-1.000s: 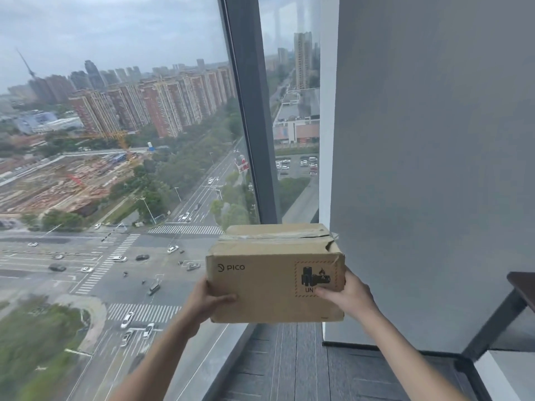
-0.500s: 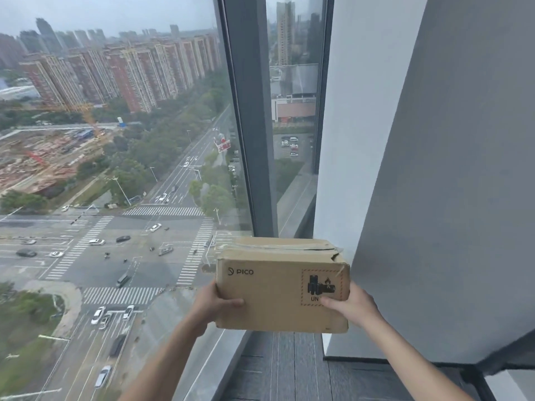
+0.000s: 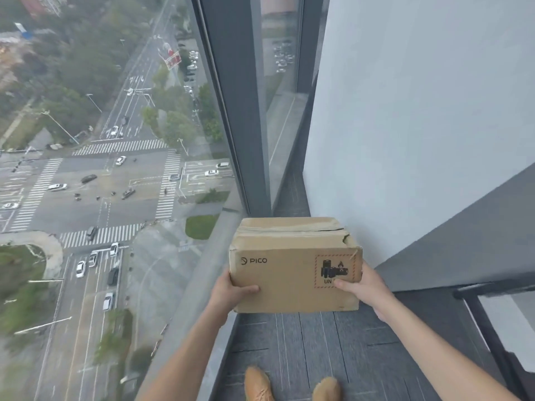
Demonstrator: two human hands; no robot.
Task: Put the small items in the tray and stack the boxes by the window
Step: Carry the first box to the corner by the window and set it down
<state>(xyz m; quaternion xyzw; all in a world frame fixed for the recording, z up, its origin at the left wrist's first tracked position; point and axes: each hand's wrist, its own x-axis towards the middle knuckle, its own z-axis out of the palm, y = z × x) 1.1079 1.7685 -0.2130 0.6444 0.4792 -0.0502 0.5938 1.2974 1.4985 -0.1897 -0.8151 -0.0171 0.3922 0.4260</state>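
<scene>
Window [image 3: 115, 169] beside, both hands, left [image 3: 231, 293], right [image 3: 364, 287], gripping cardboard box [image 3: 289, 279] ends

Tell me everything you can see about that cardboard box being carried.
The cardboard box is brown, oblong and held level in the air above the dark floor beside the window. Its near face carries a "PICO" logo and a red-bordered battery hazard label. The taped top looks creased and torn near its right corner. The left hand and right hand grip its two ends, thumbs on the front.
</scene>
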